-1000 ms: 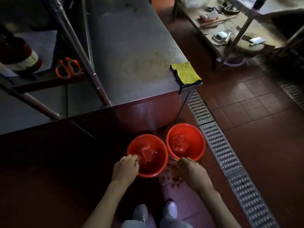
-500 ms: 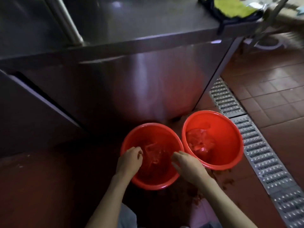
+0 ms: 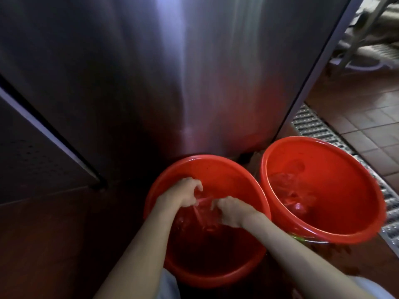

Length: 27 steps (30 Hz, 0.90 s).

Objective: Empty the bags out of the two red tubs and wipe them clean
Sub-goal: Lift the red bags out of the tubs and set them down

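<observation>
Left tub: a round red plastic tub (image 3: pixel 226 169) stands on the dark floor right in front of a tall stainless steel cabinet panel (image 3: pixel 172 72); both hands are inside it.
Bag in left tub: a crumpled clear plastic bag (image 3: pixel 204 214) lies in the tub's middle, tinted red by the plastic round it, its upper edge raised between the two hands.
Left hand: the left hand (image 3: pixel 183 194) has its fingers curled and pinches the bag's upper edge on the left side.
Right hand: the right hand (image 3: pixel 232 211) grips the same bag on the right side, fingers curled down into the plastic; the two hands are near each other, apart by a short strip of bag.
Right tub: a second round red plastic tub (image 3: pixel 356 180) stands just beside the first, rims touching or nearly so; which, I cannot tell.
Bag in right tub: another crumpled clear plastic bag (image 3: pixel 291 193) lies on the left part of its bottom, untouched.
Floor: red-brown floor tiles (image 3: pixel 371 121) lie to the right, with a metal drain grate (image 3: pixel 311 124) passing behind the right tub.
Background: blurred table legs (image 3: pixel 356 39) show at the upper right.
</observation>
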Motion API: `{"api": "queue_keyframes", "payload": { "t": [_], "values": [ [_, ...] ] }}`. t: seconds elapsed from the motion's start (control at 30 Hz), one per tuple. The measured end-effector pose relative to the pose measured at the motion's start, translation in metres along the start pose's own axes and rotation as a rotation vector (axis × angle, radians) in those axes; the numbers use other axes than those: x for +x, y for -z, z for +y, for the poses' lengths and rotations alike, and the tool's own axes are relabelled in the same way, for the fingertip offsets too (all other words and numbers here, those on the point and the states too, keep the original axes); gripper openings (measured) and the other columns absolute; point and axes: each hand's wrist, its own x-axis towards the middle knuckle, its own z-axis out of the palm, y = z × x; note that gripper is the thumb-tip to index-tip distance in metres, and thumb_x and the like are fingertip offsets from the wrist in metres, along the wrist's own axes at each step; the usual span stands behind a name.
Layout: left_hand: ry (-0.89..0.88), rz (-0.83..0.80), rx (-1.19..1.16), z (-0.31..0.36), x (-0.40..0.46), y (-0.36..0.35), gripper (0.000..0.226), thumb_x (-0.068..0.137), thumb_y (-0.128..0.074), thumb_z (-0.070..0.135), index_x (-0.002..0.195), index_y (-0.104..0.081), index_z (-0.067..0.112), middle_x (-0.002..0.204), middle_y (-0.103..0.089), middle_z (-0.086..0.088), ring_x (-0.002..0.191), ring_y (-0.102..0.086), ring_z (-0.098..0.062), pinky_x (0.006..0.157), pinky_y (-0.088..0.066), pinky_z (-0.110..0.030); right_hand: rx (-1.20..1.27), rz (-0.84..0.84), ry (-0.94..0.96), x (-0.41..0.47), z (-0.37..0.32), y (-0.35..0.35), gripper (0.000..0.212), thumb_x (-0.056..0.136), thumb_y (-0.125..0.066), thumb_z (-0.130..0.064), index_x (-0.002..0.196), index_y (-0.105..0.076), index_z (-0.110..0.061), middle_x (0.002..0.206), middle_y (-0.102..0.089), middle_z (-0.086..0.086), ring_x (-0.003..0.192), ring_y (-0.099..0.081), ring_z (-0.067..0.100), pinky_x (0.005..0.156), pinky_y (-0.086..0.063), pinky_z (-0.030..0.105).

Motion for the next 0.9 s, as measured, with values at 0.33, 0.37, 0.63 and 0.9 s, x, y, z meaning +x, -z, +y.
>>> {"api": "queue_keyframes", "payload": {
  "t": [0.33,0.37,0.63,0.9],
  "values": [
    [0.167,-0.293,0.235,-0.006,-0.010,-0.041,0.044,0.089,-0.077,0.014,0.132,-0.068,0.020,0.136,-0.068,-0.008,0.122,-0.067,-0.027,0.104,-0.054,-0.034,-0.004,-0.192,-0.147,0.020,-0.002,-0.049,0.061,0.096,-0.067,-0.034,0.150,-0.046,-0.013,0.154,-0.046,0.017,0.142,-0.045,0.032,0.118,-0.034,0.037],
    [0.159,-0.278,0.215,-0.009,-0.009,-0.041,0.042,0.088,-0.075,0.011,0.128,-0.069,0.022,0.134,-0.068,-0.006,0.120,-0.068,-0.026,0.103,-0.054,-0.033,0.003,-0.160,-0.155,0.023,-0.001,-0.051,0.063,0.092,-0.071,-0.039,0.147,-0.051,-0.015,0.152,-0.051,0.015,0.141,-0.048,0.031,0.118,-0.035,0.035],
    [0.082,-0.090,0.148,-0.014,-0.001,-0.011,0.023,0.081,-0.085,0.044,0.091,-0.078,0.024,0.092,-0.075,-0.001,0.092,-0.071,-0.023,0.073,-0.043,-0.024,0.117,-0.055,-0.216,0.047,0.001,-0.029,0.028,0.092,-0.066,-0.023,0.118,-0.065,-0.012,0.128,-0.068,0.015,0.118,-0.067,0.030,0.093,-0.053,0.034],
    [-0.076,0.043,0.085,-0.004,0.003,0.005,0.014,0.082,-0.085,0.039,0.082,-0.079,0.026,0.078,-0.074,0.006,0.080,-0.071,-0.015,0.070,-0.048,-0.026,0.234,0.099,0.027,0.045,0.006,-0.033,0.021,0.081,-0.081,-0.026,0.095,-0.065,-0.027,0.088,-0.064,-0.010,0.084,-0.062,0.013,0.078,-0.048,0.028]
  ]
}}
